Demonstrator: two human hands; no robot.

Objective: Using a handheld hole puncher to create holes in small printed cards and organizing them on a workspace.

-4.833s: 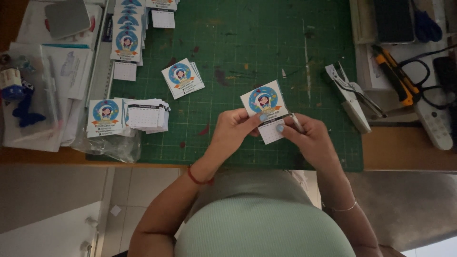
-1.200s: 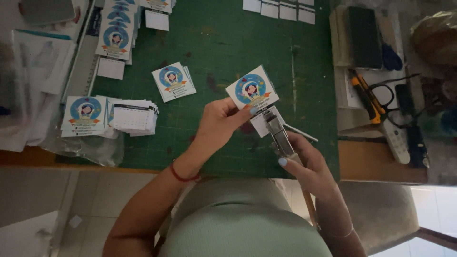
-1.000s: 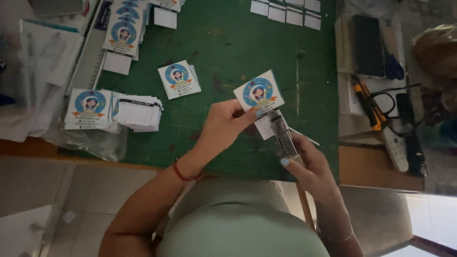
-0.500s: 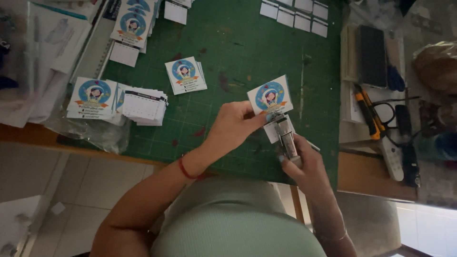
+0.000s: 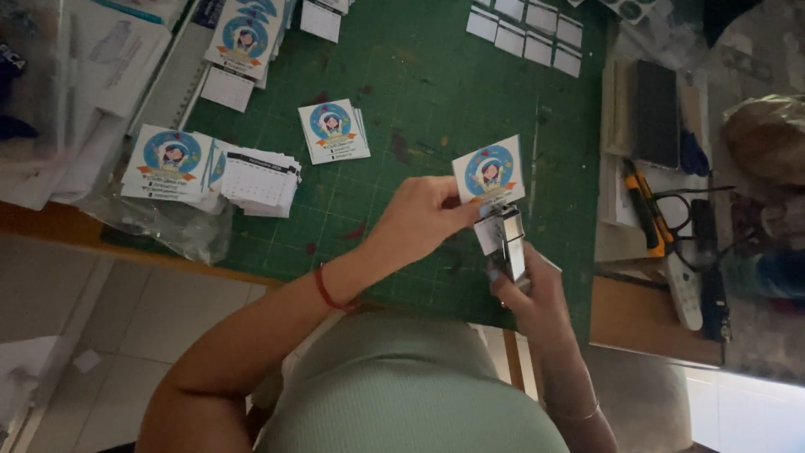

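The left hand point(image 5: 423, 220) is pinching a card point(image 5: 489, 171); the right hand point(image 5: 524, 281) is squeezing a stapler point(image 5: 509, 239) just below it, so the card risks slipping crooked.

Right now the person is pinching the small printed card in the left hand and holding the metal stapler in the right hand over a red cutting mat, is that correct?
Not quite: the cutting mat is green, not red, as the head view shows. The left hand does pinch the printed card, and the right hand holds the metal stapler.

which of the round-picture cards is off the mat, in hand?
The card pinched in the left hand, with the stapler in the right hand at its lower edge. The other cards lie on the green mat.
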